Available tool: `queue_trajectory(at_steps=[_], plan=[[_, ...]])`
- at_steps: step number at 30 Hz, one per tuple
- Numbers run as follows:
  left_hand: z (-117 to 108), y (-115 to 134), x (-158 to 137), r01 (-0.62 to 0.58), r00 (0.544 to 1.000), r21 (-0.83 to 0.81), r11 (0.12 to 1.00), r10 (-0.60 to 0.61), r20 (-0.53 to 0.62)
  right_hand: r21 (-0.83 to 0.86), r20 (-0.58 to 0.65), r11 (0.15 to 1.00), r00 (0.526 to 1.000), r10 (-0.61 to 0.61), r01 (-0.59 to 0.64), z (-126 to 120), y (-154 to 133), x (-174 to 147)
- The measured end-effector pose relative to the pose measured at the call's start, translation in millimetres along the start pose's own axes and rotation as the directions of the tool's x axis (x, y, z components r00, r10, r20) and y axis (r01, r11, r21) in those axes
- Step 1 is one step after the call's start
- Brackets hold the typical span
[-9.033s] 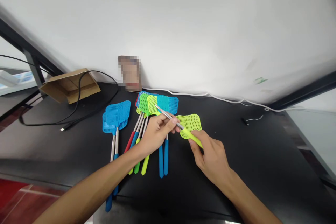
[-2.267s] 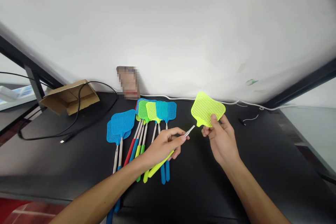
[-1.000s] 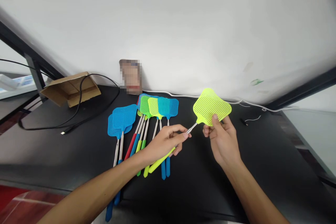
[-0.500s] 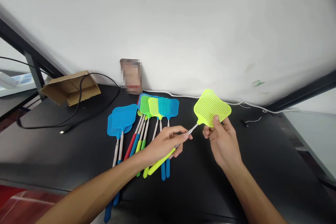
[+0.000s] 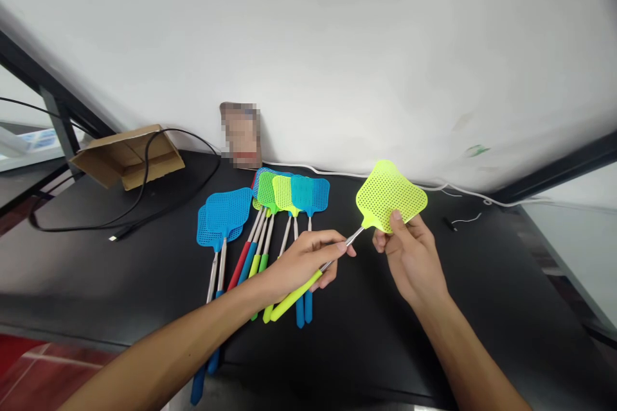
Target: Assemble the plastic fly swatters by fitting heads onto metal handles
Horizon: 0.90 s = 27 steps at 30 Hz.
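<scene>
"What's at the far left?"

"A cardboard box (image 5: 130,157), with a black cable (image 5: 72,229) looped in front of it on the bench (image 5: 486,314)."

"And next?"

"Two blue swatters (image 5: 226,209), one overlapping the other, then a cluster of mixed swatters (image 5: 267,194). Their heads overlap and their handles point towards the person, probably to save room and keep the grips within reach."

"Where's the left hand (image 5: 313,260)?"

"Raised over the lower part of that cluster, its fingers pinching the metal rod (image 5: 355,237) of a yellow swatter (image 5: 390,192). Gripping so near the top likely steadies the rod's tip. The yellow handle (image 5: 296,297) slants down to the left."

"Does the rod meet the head?"

"It reaches the neck; how firmly it's fixed, I can't tell."

"And the right hand (image 5: 412,253)?"

"It grasps the head's lower right edge, thumb on the mesh, other fingers behind, which seems meant to keep the head flat and facing up."

"Anything beyond?"

"A small black piece (image 5: 450,225) with a thin wire, lying well apart."
</scene>
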<state>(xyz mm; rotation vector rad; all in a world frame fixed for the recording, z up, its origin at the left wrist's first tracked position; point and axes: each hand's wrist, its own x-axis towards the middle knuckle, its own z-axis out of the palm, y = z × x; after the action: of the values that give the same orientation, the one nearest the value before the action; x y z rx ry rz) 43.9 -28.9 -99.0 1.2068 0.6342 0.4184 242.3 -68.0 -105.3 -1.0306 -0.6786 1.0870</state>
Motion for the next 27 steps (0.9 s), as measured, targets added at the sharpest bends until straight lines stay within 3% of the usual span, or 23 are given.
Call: queue_trajectory(at_steps=[9, 16, 20, 23, 27], plan=[[-4, -4, 0, 0.028, 0.996, -0.202, 0.979, -0.009, 0.093, 0.017, 0.106, 0.999, 0.994, 0.034, -0.036, -4, 4, 4], [-6, -3, -1, 0.139, 0.965, -0.469, 0.872, -0.014, 0.261, -0.005, 0.235, 0.998, 0.970, 0.064, -0.065, -11, 6, 7], [-5, -1, -4, 0.208, 0.941, -0.503, 0.839, -0.032, 0.336, -0.046, 0.295, 0.997, 0.952, 0.077, -0.066, -16, 6, 10], [-4, -2, -4, 0.155, 0.955, -0.454, 0.877, -0.015, 0.298, -0.082, 0.299, 0.996, 0.953, 0.056, -0.032, -17, 7, 10], [-3, -5, -2, 0.040, 0.991, -0.262, 0.964, -0.004, 0.135, -0.142, 0.245, 0.990, 0.969, 0.023, 0.013, -15, 9, 9]])
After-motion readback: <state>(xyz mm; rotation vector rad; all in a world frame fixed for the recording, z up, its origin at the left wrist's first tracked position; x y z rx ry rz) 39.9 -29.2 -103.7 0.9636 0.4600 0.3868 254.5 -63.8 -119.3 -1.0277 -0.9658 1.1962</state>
